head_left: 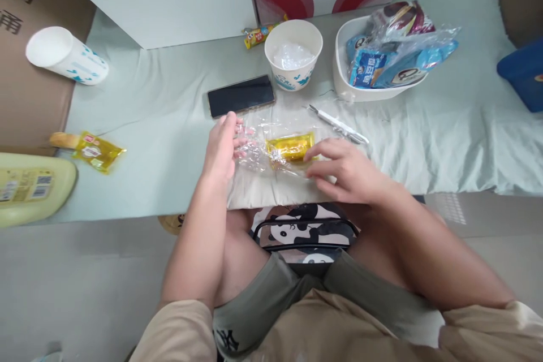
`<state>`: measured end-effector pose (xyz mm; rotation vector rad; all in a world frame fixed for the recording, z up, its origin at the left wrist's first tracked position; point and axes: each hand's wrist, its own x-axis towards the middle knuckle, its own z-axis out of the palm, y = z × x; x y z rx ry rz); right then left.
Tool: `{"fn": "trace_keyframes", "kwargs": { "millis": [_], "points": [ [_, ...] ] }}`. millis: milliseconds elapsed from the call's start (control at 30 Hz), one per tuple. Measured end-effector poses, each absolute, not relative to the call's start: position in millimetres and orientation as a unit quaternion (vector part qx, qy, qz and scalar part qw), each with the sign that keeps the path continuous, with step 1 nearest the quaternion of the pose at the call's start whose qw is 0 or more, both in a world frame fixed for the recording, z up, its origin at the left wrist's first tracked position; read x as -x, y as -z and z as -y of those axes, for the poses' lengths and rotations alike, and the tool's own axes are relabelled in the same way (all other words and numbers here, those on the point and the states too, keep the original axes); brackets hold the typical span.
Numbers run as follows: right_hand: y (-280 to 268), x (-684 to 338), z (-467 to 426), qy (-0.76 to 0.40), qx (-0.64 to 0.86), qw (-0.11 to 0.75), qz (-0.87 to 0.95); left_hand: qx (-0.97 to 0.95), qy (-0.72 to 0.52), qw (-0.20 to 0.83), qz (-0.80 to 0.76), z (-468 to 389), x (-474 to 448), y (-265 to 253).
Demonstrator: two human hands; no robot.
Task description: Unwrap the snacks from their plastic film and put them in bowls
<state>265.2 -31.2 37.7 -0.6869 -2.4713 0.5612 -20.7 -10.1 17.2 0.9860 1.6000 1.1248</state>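
A yellow, shiny wrapped snack packet (292, 147) lies on the cloth in front of me, in or under a clear plastic bag (254, 150). My left hand (221, 146) stands on its side at the bag's left end, fingers extended and touching the plastic. From the right, my right hand (345, 168) reaches over with bent, separated fingers, their tips at the packet's right end and the bag's edge. Just behind the hands are a dark phone (241, 96) and a slim white pen-like tool (338, 123) with a pointed metal tip.
Behind stand a paper cup (293, 80) holding crumpled clear plastic and a white bin (344, 76) full of snack packets. To the left are a tipped paper cup (63, 56), another yellow packet (98, 151) and a pale yellow jug (38, 186). Boxes line the back.
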Motion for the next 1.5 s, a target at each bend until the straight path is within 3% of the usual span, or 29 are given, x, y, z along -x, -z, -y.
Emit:
{"fn": "trace_keyframes", "kwargs": {
  "millis": [100, 200, 333, 667, 933, 1133, 1267, 1367, 1433, 1500],
  "points": [
    [-39.4, -265.4, 34.9, -0.272, 0.243, 0.195, 0.911, -0.456, -0.405, 0.509, -0.607, 17.2, 20.7, -25.6],
    [-35.0, -264.6, 35.8, -0.225, 0.348, 0.164, 0.895, -0.537, -0.336, 0.503, -0.588, 24.8, 17.2, -36.3],
    [-26.9, -258.0, 36.0, -0.174, 0.396, 0.193, 0.881, -0.568, -0.283, 0.486, -0.601, 29.0, 8.6, -43.8],
    [-18.3, -251.0, 29.2, -0.236, 0.431, 0.229, 0.841, -0.421, -0.365, 0.623, -0.549, 28.8, -6.1, -48.3],
    [-18.3, -257.1, 21.7, -0.225, 0.469, 0.327, 0.789, -0.368, -0.437, 0.505, -0.647, 17.7, -2.1, -39.8],
    [-12.5, -236.5, 32.9, -0.149, 0.451, 0.308, 0.825, -0.420, -0.347, 0.644, -0.537, 32.6, -12.8, -40.6],
    [-26.5, -235.9, 38.9, -0.191, 0.412, 0.319, 0.832, -0.438, -0.349, 0.638, -0.529, 37.9, -21.2, -42.7],
    [-40.3, -262.8, 24.7, -0.239, 0.504, 0.432, 0.709, -0.430, -0.369, 0.616, -0.547, 37.0, -19.5, -45.1],
    [-45.9, -290.0, 4.7, -0.258, 0.620, 0.529, 0.519, -0.421, -0.384, 0.617, -0.543, 36.0, -16.5, -47.1],
    [-48.2, -316.4, -18.8, -0.303, 0.728, 0.519, 0.328, -0.420, -0.392, 0.622, -0.532, 35.5, -14.0, -48.8]
  ]
}}
